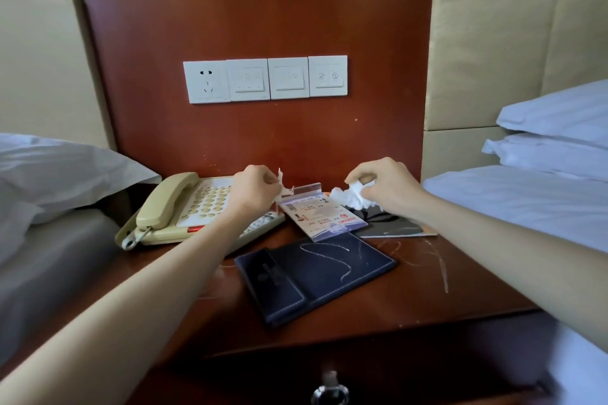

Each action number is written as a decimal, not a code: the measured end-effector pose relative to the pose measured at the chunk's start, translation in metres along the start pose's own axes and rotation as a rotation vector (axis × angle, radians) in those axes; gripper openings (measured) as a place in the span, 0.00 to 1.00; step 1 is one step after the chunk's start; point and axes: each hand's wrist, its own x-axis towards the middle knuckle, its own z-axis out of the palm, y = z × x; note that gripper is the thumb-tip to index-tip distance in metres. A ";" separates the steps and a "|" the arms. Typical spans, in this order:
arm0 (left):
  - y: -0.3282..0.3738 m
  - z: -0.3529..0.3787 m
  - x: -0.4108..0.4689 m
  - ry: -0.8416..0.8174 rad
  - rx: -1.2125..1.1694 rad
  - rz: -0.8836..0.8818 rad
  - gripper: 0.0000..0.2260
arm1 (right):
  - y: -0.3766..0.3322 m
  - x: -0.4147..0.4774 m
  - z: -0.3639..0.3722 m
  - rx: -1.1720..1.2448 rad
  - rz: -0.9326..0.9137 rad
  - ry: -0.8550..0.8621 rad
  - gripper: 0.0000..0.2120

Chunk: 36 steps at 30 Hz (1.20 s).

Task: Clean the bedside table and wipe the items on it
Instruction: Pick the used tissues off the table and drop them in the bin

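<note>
On the red-brown bedside table [427,286] stand a beige telephone [171,207], a printed card in a clear stand [324,212], a dark booklet [394,223] and a navy leather pad [316,273] with white streaks. A remote control [263,223] lies partly under my left forearm. Over the phone's right side, my left hand [253,189] pinches a small torn scrap of white tissue [283,189]. Farther right, my right hand [385,186] is closed on a crumpled white tissue wad [352,196] just above the card and the booklet.
A wooden wall panel with a socket and switch plates [265,79] rises behind the table. Beds with white pillows flank it, on the left [59,174] and right [543,148]. White scratch marks [441,266] cross the tabletop. A drawer knob [329,394] sits below the front edge.
</note>
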 end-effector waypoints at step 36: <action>0.124 0.091 -0.256 -1.071 -0.663 0.092 0.03 | 0.068 -0.203 -0.108 -0.136 0.202 -0.840 0.07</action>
